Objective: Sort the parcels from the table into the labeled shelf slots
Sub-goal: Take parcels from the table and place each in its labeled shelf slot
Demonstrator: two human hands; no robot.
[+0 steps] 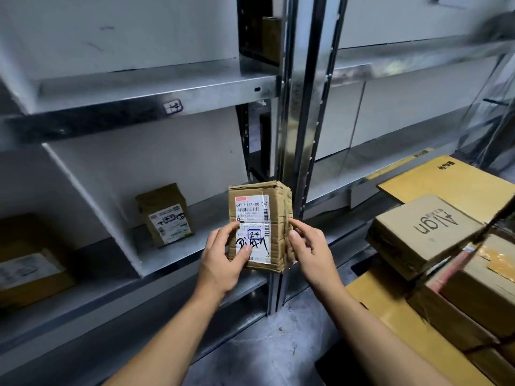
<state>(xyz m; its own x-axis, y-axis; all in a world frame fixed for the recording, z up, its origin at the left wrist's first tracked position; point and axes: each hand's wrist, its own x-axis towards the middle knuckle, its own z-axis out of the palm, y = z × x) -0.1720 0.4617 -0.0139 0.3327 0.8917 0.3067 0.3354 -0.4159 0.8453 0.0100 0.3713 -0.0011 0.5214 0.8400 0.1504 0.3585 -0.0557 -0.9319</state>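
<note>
I hold a small worn cardboard parcel (271, 215) upright in front of the metal shelving. Its white label faces me, with "24" written in a blue box and black scrawl below. My left hand (223, 259) grips its lower left side, thumb across the label. My right hand (309, 247) pinches its right edge. A slot label (173, 107) is stuck on the front lip of the shelf above.
One parcel (164, 214) stands on the shelf (200, 238) behind a white divider (92, 201); another (28, 263) lies in the slot at far left. Several cardboard boxes, one printed "Align" (426, 229), are piled at right on yellow sheets. A steel upright (292, 129) rises behind the held parcel.
</note>
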